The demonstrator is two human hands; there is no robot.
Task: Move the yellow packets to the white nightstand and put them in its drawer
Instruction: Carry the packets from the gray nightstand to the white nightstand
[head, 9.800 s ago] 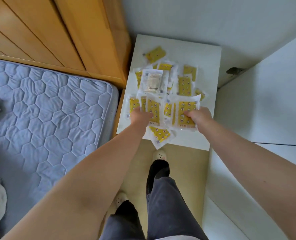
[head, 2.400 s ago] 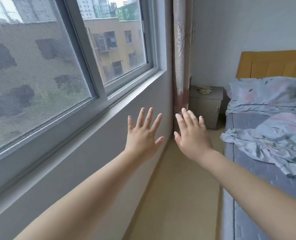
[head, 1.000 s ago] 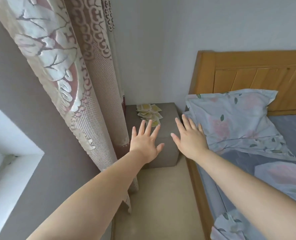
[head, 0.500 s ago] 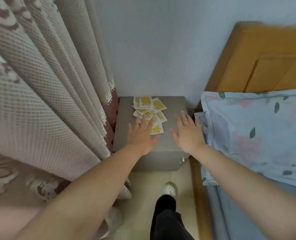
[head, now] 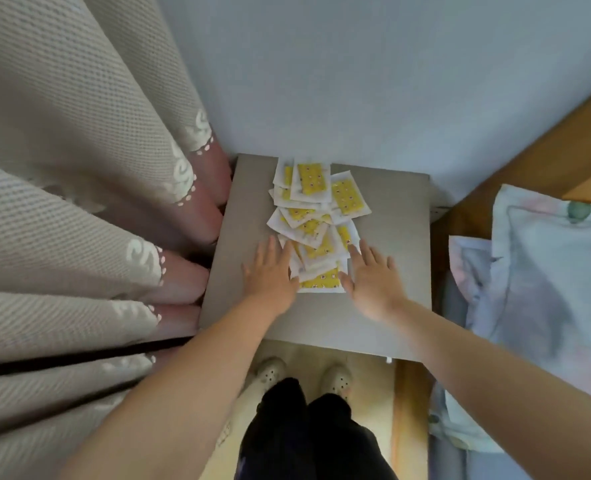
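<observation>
Packets: yellow packets (head: 313,216) lie in a loose, overlapping pile on the nightstand (head: 394,216) top; none stowed
Hands: left hand (head: 270,275) and right hand (head: 373,282) flat, fingers straight, flanking the pile's near end; gripping nothing
Remaining: probably gathering and stowing; no drawer is visible

I see through one camera on the person's head, which looks almost straight down, from close by, at the nightstand (head: 392,216), with the curtain (head: 79,202) at nine o'clock, the bed (head: 529,296) at three, shoes (head: 270,370) at six.
</observation>
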